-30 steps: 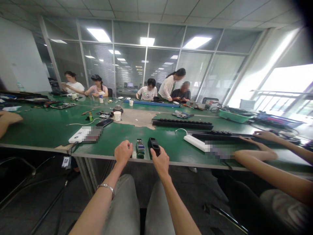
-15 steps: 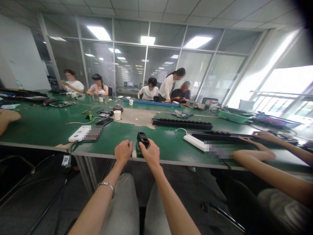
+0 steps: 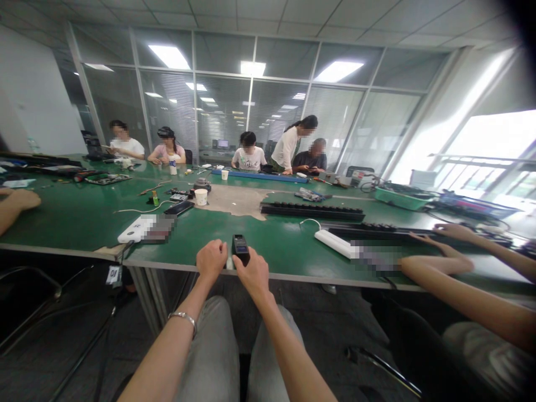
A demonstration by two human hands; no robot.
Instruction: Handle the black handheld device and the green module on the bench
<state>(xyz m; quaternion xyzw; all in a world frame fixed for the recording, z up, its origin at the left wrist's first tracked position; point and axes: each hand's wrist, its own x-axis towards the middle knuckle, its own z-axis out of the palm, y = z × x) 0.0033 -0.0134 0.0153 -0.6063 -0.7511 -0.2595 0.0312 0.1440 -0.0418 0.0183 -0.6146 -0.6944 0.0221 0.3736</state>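
My right hand [image 3: 253, 271] grips a small black boxy device [image 3: 240, 245] with a bluish panel on its upper face, just above the table's front edge. The thumb lies along its near side, and the other fingers are largely hidden behind it. My left hand [image 3: 211, 260] is closed in a loose fist at the same edge, a little left of the device and apart from it. Nothing shows sticking out of that fist. The green table [image 3: 180, 251] runs under both hands.
A white power strip [image 3: 335, 244] lies to the right, near a co-worker's arms [image 3: 444, 265]. Left are a white device [image 3: 136, 229], a black phone [image 3: 179, 208] and a paper cup [image 3: 201, 196]. Long black bars [image 3: 312, 211] lie farther back. Several people sit or stand across the table.
The black device has turned in my right hand, so a narrower face with the panel shows now. My right hand has shifted slightly left. My left hand has stayed in place.
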